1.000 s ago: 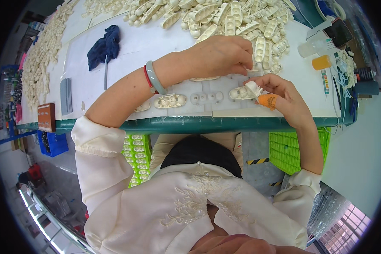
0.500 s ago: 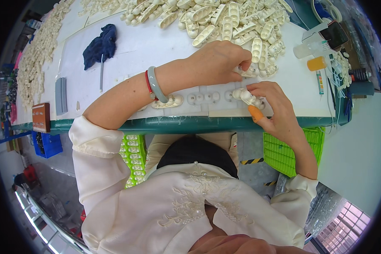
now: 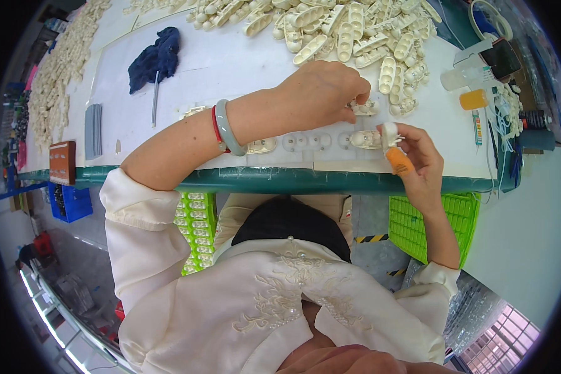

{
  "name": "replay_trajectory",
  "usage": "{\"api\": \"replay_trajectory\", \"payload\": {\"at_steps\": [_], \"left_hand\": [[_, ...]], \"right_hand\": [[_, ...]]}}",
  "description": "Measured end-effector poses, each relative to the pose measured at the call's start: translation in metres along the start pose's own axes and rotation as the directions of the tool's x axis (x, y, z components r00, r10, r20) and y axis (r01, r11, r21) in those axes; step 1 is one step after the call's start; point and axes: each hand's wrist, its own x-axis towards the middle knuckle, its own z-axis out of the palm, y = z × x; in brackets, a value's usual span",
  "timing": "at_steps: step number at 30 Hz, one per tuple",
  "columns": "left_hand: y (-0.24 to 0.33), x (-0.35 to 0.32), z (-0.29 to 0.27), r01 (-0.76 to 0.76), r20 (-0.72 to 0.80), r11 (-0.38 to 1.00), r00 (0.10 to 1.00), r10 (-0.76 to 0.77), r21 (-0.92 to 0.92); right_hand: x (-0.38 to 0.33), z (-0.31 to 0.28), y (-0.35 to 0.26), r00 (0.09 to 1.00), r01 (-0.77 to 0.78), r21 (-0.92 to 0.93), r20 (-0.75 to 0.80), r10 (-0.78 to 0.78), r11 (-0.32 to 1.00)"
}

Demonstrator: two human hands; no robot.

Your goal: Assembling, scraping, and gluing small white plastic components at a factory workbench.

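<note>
Parts row (image 3: 366, 139) before parts pile (image 3: 345, 40) on table (image 3: 230, 68); cloth (image 3: 156, 59) left of pile, bottle (image 3: 455, 79) right.

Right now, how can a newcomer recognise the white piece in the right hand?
Find the green-edged table, then the right hand near its front edge. The white piece is in that hand's grip, by the orange-wrapped thumb. Unlike the cream piece just left, it is held.

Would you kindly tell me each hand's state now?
Left hand: curled near a cream oval plastic piece; grip cannot be told.
Right hand: pinching a small white plastic piece.
</note>
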Motion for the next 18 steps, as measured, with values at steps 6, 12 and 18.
{"api": "replay_trajectory", "payload": {"at_steps": [6, 12, 18], "left_hand": [[-0.005, -0.005, -0.033, -0.024, -0.094, 1.000, 0.995, 0.024, -0.003], [0.010, -0.046, -0.058, 0.189, -0.117, 0.981, 0.974, -0.193, -0.045], [0.042, -0.100, -0.063, 0.304, -0.137, 0.953, 0.944, -0.302, -0.004]], "right_hand": [[0.025, 0.031, -0.026, 0.840, 0.535, -0.420, 0.353, -0.412, 0.733], [0.041, 0.053, -0.011, 0.806, 0.587, -0.471, 0.415, -0.421, 0.659], [0.022, -0.004, -0.016, 0.930, 0.367, -0.577, 0.211, -0.301, 0.729]]}}
